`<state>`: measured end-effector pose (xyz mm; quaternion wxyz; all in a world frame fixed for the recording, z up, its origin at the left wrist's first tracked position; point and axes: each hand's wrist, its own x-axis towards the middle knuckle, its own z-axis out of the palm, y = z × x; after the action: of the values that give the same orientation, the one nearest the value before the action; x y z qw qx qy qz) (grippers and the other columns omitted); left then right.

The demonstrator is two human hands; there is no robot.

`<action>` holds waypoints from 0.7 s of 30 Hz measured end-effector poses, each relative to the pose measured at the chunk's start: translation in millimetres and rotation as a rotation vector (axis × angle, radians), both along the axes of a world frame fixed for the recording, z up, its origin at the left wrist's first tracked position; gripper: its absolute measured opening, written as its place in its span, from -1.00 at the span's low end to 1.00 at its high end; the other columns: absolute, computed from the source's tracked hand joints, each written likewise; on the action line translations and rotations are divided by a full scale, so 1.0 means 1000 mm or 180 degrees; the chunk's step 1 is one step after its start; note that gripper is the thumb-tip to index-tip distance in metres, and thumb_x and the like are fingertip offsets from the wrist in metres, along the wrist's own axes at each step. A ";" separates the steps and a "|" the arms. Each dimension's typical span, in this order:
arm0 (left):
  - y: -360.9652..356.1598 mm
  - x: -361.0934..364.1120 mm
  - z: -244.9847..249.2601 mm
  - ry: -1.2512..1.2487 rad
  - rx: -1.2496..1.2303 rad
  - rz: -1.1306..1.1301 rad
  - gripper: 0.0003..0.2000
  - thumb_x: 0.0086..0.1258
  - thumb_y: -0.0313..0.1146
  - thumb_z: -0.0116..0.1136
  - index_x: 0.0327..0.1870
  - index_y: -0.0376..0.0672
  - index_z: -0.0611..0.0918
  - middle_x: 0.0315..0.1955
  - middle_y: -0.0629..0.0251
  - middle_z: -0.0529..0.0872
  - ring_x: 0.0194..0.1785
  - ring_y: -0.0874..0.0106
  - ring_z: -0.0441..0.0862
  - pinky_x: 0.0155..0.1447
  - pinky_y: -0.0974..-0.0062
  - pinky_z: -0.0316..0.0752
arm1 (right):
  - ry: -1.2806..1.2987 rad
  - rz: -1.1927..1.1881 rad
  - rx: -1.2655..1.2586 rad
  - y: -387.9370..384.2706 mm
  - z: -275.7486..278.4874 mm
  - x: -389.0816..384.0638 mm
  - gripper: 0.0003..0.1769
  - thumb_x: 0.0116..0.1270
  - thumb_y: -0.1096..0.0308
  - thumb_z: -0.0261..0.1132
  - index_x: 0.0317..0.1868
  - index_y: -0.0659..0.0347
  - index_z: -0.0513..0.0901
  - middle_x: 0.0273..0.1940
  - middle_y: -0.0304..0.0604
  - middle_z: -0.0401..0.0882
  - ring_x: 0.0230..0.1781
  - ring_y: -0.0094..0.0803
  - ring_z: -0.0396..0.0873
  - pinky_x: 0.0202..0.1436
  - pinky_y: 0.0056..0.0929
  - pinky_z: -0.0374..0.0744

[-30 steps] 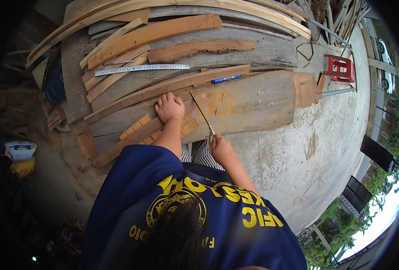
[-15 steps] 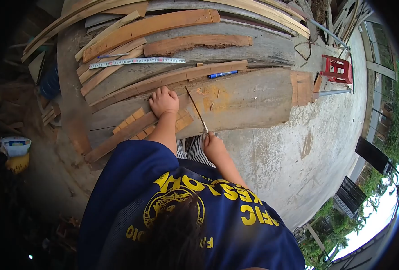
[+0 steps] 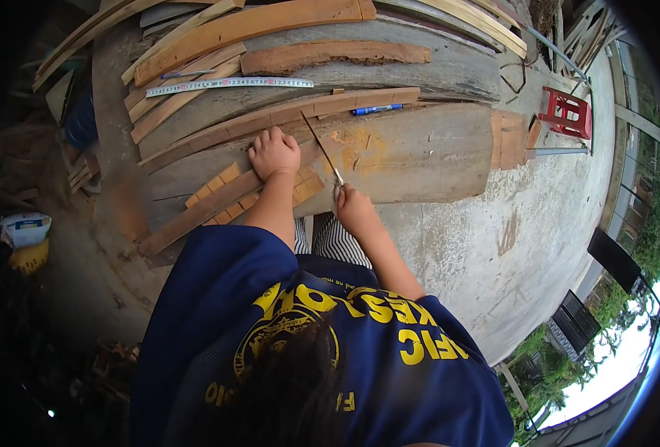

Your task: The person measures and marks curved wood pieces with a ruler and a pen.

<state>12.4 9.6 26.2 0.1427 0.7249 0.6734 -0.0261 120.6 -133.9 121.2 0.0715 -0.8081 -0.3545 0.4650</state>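
Note:
My left hand [image 3: 275, 154] is closed over a long wooden strip [image 3: 196, 217], holding it down on the weathered plank [image 3: 434, 160]. In my right hand [image 3: 357, 211] is the handle of a thin-bladed hand saw [image 3: 321, 149]. Its blade points away from me and crosses the strip's right end, just right of my left hand. Whether the teeth are in the wood cannot be made out. Small cut wood blocks [image 3: 222, 181] lie beside the strip, with more blocks [image 3: 307, 186] near my left wrist. Beyond my hands rests a long marked wooden strip [image 3: 270, 119].
A blue marker [image 3: 377, 109] lies beyond the saw. Further back are a measuring tape [image 3: 229, 85], a pen [image 3: 187, 74] and curved boards [image 3: 255, 33]. A red stool [image 3: 566, 112] stands on the concrete floor [image 3: 449, 261] at right; a white bag [image 3: 26, 229] sits at left.
My right hand and the saw have moved forward, away from my body. My left hand keeps its place on the strip, while the whole view has shifted slightly.

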 end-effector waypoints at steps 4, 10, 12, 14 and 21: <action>0.000 -0.003 -0.005 0.0058 0.0042 -0.0080 -0.76 0.29 -0.19 -0.12 -0.27 -0.07 0.58 -0.24 0.29 0.62 -0.06 0.27 0.51 0.09 0.26 0.32 | -0.0003 -0.0197 -0.0012 -0.006 0.008 -0.005 -0.74 0.38 0.29 0.01 -0.24 0.33 0.51 -0.35 0.34 0.55 -0.26 0.30 0.52 -0.16 0.09 0.50; 0.000 -0.001 -0.003 0.0075 0.0001 -0.0046 -0.75 0.31 -0.19 -0.15 -0.25 -0.07 0.59 -0.24 0.28 0.62 -0.05 0.27 0.51 0.09 0.24 0.31 | -0.0095 -0.0268 -0.0180 -0.027 0.026 0.000 -0.72 0.37 0.27 0.01 -0.19 0.32 0.53 -0.33 0.34 0.55 -0.23 0.29 0.52 -0.13 0.09 0.51; 0.000 -0.001 -0.004 0.0056 0.0027 -0.0053 -0.75 0.31 -0.19 -0.14 -0.25 -0.08 0.59 -0.24 0.27 0.62 -0.05 0.27 0.51 0.09 0.24 0.32 | -0.0044 -0.0310 -0.0098 -0.003 0.001 -0.001 -0.72 0.37 0.27 0.00 -0.18 0.32 0.53 -0.32 0.34 0.55 -0.22 0.29 0.52 -0.13 0.09 0.50; 0.001 -0.001 -0.005 0.0054 0.0073 -0.0046 -0.75 0.30 -0.19 -0.14 -0.25 -0.08 0.59 -0.24 0.27 0.62 -0.06 0.27 0.51 0.09 0.24 0.32 | 0.0043 -0.0305 -0.0036 0.007 -0.004 -0.003 -0.72 0.38 0.27 0.00 -0.18 0.32 0.53 -0.30 0.33 0.56 -0.21 0.28 0.52 -0.11 0.09 0.50; -0.001 -0.002 -0.007 0.0028 0.0127 -0.0060 -0.78 0.28 -0.20 -0.12 -0.29 -0.07 0.57 -0.25 0.27 0.61 -0.07 0.24 0.52 0.08 0.22 0.34 | 0.0000 -0.0385 -0.0402 -0.032 0.040 0.000 -0.72 0.38 0.27 0.00 -0.19 0.32 0.53 -0.31 0.35 0.55 -0.20 0.28 0.52 -0.11 0.08 0.50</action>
<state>10.6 8.9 19.3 0.1250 0.7338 0.6675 -0.0172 120.8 -165.4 161.6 0.0483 -0.8309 -0.2750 0.4813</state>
